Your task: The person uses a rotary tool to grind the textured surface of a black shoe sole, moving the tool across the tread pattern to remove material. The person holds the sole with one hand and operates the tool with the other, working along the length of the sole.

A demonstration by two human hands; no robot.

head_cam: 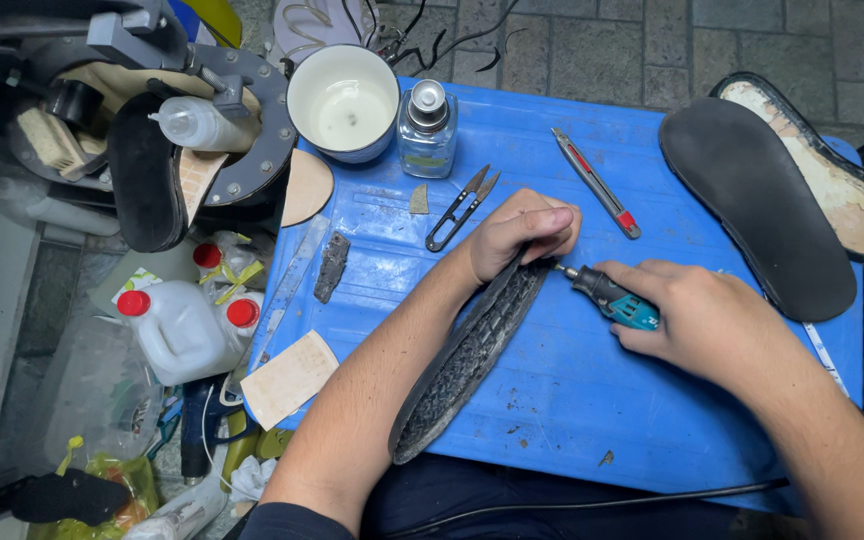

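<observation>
- Closest to you, a dark treaded shoe sole [467,365] lies slantwise on the blue bench [552,400], its heel end hanging over the near edge by your lap and its toe end lifted under your left hand.
- Your left hand [522,232] is clenched around the toe end of that sole, fingers [552,218] curled over the top edge, holding it tilted on its side.
- Your right hand [697,315] grips a small teal rotary tool [612,298]; its fingers are wrapped tight round the body, and the tool's tip sits right at the sole's edge, just below your left hand.
- A black cable [592,500] runs along the near edge of the bench.
- Just beyond your left hand lie black thread snips [460,210], and beside them, to the right, a red-and-grey utility knife [597,183].
- Further right, a large black sole [757,205] lies on top of a pale insole-shaped piece [852,195].
- At the far edge stand a white bowl [342,100] and, just beside it, a small clear glass bottle [426,130].
</observation>
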